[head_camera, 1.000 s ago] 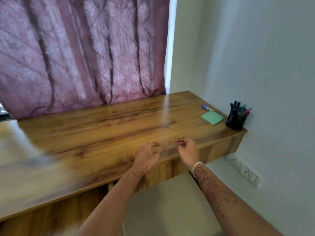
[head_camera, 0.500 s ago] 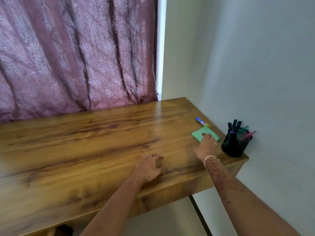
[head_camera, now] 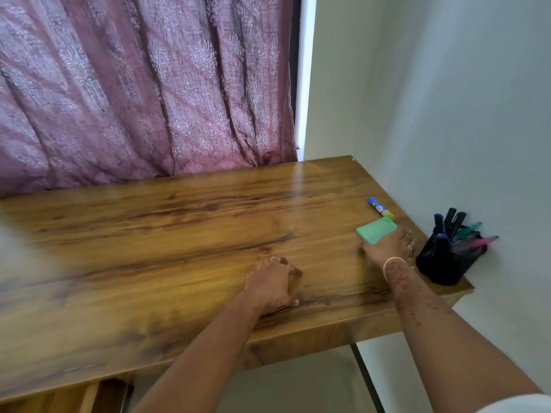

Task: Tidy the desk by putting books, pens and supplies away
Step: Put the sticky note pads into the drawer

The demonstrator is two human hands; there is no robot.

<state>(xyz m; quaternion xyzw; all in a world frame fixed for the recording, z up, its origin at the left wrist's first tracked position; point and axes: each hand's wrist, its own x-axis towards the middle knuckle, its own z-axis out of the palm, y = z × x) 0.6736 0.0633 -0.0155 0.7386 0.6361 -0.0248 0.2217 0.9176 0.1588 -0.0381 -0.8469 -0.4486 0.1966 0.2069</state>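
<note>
Pad (head_camera: 374, 232) lies beside a glue stick (head_camera: 378, 207), the right hand (head_camera: 390, 248) laid flat on its corner. Left hand (head_camera: 272, 281) rests loosely curled on the surface (head_camera: 179, 234), empty

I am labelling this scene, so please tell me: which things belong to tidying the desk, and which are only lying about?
Belong to the job: green note pad, touched by the right hand; blue tube with yellow cap; black pen holder with pens; desk.
Only lying about: curtain; wall.
</note>
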